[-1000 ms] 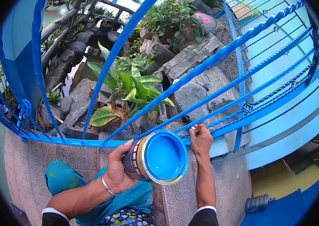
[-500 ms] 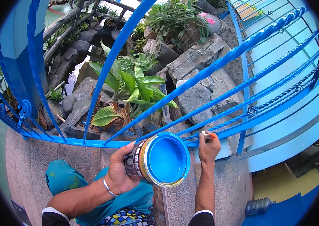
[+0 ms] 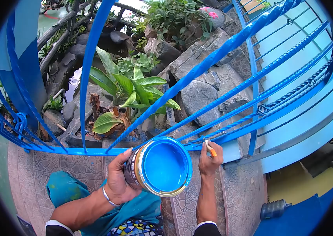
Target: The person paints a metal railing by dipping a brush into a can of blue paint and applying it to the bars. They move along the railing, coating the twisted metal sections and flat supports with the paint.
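Observation:
My left hand is wrapped round the side of a paint can, which is tilted so that its open top faces me. Bright blue paint shows inside, with more smeared on the rim. In my right hand, closed, is a small paintbrush with an orange and white handle. Its bristle end points away from me, right at the lower part of the blue metal railing. Twisted bars rise from the railing's bottom rail beyond both hands.
Behind the railing lie grey rocks and leafy plants. Stone-patterned paving lies under me, beside my teal-clothed leg. A plastic bottle lies at the lower right, near a light blue curved wall.
My right hand has shifted slightly left and down with the paintbrush, whose orange handle has turned. The can has moved a little left. The whole view has shifted slightly.

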Available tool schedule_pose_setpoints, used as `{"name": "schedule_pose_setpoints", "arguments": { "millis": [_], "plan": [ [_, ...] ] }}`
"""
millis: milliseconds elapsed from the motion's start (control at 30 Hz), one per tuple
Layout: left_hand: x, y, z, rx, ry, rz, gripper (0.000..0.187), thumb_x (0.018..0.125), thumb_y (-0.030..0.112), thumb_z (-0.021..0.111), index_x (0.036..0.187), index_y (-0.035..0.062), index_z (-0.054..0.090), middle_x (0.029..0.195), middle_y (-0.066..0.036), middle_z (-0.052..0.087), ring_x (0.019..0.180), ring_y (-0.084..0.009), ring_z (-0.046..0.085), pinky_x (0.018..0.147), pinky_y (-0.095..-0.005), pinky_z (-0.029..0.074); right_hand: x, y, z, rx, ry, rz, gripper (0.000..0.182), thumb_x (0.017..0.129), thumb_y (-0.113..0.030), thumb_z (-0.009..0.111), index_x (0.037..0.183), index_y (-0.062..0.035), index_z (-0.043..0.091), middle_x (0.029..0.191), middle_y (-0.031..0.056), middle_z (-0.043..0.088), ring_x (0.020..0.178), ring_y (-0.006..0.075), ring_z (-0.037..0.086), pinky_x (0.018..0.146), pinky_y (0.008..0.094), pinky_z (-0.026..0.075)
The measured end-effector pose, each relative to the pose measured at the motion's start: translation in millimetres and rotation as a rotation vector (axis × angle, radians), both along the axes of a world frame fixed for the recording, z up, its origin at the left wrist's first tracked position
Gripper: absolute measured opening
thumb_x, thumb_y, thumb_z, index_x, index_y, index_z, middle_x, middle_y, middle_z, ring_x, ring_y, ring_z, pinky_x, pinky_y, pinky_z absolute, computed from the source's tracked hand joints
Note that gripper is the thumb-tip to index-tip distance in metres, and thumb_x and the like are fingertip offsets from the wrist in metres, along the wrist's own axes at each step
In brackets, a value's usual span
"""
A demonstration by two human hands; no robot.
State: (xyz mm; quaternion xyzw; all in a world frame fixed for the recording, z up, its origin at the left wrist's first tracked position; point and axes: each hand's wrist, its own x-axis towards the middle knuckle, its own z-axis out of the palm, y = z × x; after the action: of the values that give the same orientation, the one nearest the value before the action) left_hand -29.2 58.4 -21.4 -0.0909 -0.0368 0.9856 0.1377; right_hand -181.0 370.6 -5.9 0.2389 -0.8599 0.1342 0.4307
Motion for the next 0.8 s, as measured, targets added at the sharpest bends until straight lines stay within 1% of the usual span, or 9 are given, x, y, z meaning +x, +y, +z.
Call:
{"name": "schedule_pose_setpoints", "arguments": {
  "millis": [100, 233, 367, 400, 500, 533, 633, 667, 800],
  "plan": [
    [-2, 1, -1, -0.004, 0.007, -0.007, 0.052, 0.103, 0.045, 0.066, 0.137, 0.0058, 0.073, 0.130, -0.014, 0.079, 0.117, -0.0315, 0.077, 0.108, -0.0525, 0.059, 11, -15, -1, 0.042, 0.000, 0.024, 0.020, 0.089, -0.001, 0.085, 0.106, -0.0043, 0.076, 0.103, 0.0147, 0.077, 0.094, 0.0363, 0.072, 0.082, 0.0472, 0.058],
    [0, 4, -2, -0.032, 0.017, -0.009, 0.052, 0.103, 0.046, 0.066, 0.135, 0.0061, 0.074, 0.130, -0.015, 0.079, 0.119, -0.0320, 0.076, 0.108, -0.0534, 0.059, -1, -13, -33, -0.016, -0.220, 0.024, 0.021, 0.090, -0.004, 0.084, 0.110, -0.0056, 0.076, 0.105, 0.0143, 0.077, 0.096, 0.0368, 0.073, 0.084, 0.0459, 0.058],
    [3, -1, -4, -0.039, 0.002, 0.008, 0.051, 0.103, 0.046, 0.066, 0.134, 0.0061, 0.074, 0.129, -0.015, 0.079, 0.119, -0.0323, 0.076, 0.108, -0.0535, 0.058, 5, -1, -12, -0.068, -0.028, -0.052, 0.018, 0.090, -0.001, 0.084, 0.107, -0.0015, 0.077, 0.105, 0.0151, 0.077, 0.092, 0.0350, 0.073, 0.083, 0.0446, 0.059],
    [4, 0, -5, -0.040, 0.002, 0.006, 0.051, 0.103, 0.046, 0.066, 0.134, 0.0062, 0.074, 0.129, -0.015, 0.079, 0.119, -0.0323, 0.076, 0.109, -0.0535, 0.058, 6, 2, -10, 0.000, 0.056, -0.053, 0.018, 0.091, -0.001, 0.084, 0.107, -0.0013, 0.077, 0.105, 0.0149, 0.077, 0.092, 0.0345, 0.073, 0.083, 0.0448, 0.059],
    [4, 1, -2, -0.029, 0.000, 0.007, 0.052, 0.103, 0.047, 0.066, 0.135, 0.0061, 0.073, 0.129, -0.015, 0.079, 0.119, -0.0322, 0.076, 0.109, -0.0536, 0.058, 19, -15, -11, 0.007, -0.022, 0.086, 0.020, 0.090, -0.001, 0.083, 0.109, -0.0028, 0.077, 0.106, 0.0145, 0.078, 0.094, 0.0363, 0.072, 0.083, 0.0468, 0.057],
    [4, 1, -2, -0.030, 0.002, 0.002, 0.053, 0.103, 0.047, 0.066, 0.135, 0.0062, 0.074, 0.129, -0.015, 0.079, 0.119, -0.0321, 0.076, 0.109, -0.0535, 0.058, 17, -16, -22, -0.050, -0.122, 0.126, 0.020, 0.089, -0.001, 0.084, 0.108, -0.0028, 0.078, 0.106, 0.0144, 0.078, 0.094, 0.0358, 0.072, 0.085, 0.0466, 0.057],
    [4, 0, -1, -0.035, 0.014, -0.007, 0.053, 0.104, 0.048, 0.064, 0.135, 0.0065, 0.074, 0.129, -0.014, 0.079, 0.119, -0.0319, 0.076, 0.109, -0.0533, 0.058, 4, -3, -42, -0.108, -0.148, 0.095, 0.020, 0.089, -0.001, 0.085, 0.108, -0.0030, 0.078, 0.105, 0.0133, 0.079, 0.094, 0.0345, 0.073, 0.085, 0.0457, 0.058],
    [6, 0, -2, -0.034, 0.019, -0.008, 0.053, 0.104, 0.048, 0.064, 0.135, 0.0067, 0.074, 0.129, -0.014, 0.079, 0.118, -0.0319, 0.076, 0.109, -0.0532, 0.058, 2, 2, -43, -0.194, -0.108, 0.082, 0.020, 0.089, -0.001, 0.086, 0.107, -0.0020, 0.078, 0.106, 0.0152, 0.078, 0.094, 0.0353, 0.073, 0.084, 0.0458, 0.059],
    [8, 0, -3, -0.050, 0.028, -0.005, 0.054, 0.102, 0.051, 0.065, 0.134, 0.0092, 0.075, 0.134, -0.014, 0.077, 0.123, -0.0331, 0.073, 0.112, -0.0540, 0.056, 16, 4, -45, -0.333, 0.118, 0.052, 0.021, 0.089, 0.000, 0.087, 0.108, 0.0005, 0.078, 0.106, 0.0203, 0.077, 0.094, 0.0388, 0.073, 0.083, 0.0470, 0.060]
  ]
}}
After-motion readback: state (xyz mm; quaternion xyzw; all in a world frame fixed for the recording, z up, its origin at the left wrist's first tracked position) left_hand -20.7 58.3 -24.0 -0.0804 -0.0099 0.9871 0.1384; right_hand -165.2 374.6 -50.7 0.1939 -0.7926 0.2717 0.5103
